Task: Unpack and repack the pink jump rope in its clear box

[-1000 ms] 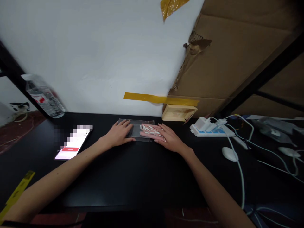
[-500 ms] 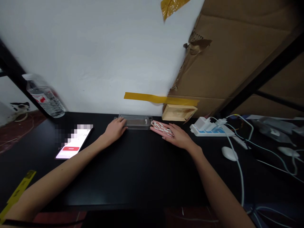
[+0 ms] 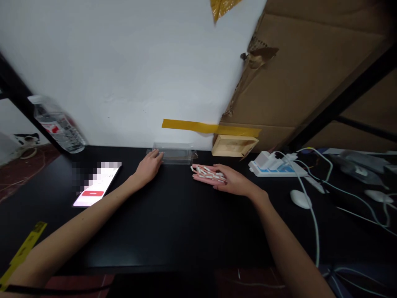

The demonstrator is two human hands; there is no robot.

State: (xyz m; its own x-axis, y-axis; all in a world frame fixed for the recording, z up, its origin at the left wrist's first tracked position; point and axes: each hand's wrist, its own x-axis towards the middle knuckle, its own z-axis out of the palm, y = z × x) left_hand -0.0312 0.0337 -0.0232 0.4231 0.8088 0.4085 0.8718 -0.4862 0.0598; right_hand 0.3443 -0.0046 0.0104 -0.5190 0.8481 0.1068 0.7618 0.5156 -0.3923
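My left hand (image 3: 149, 166) grips the left end of a clear plastic box (image 3: 176, 155), its fingers over the edge. The box lies near the wall at the back of the black table, and its inside looks see-through. My right hand (image 3: 234, 180) holds a narrow pink holder (image 3: 203, 177) between thumb and fingers. Several short white sticks (image 3: 207, 172) lie loosely across the pink holder. It is in front of the box's right end, a little apart from it. The holder's right end is hidden in my hand.
A lit phone (image 3: 96, 186) lies on the left, with a water bottle (image 3: 60, 126) behind it. A shallow wooden box (image 3: 234, 145) leans at the back. On the right are a power strip (image 3: 276, 169), a white mouse (image 3: 300, 199) and cables (image 3: 314, 231).
My right hand has drawn the pink holder slightly left and toward me, away from the clear box. The clear box has shifted slightly toward the wall under my left hand.
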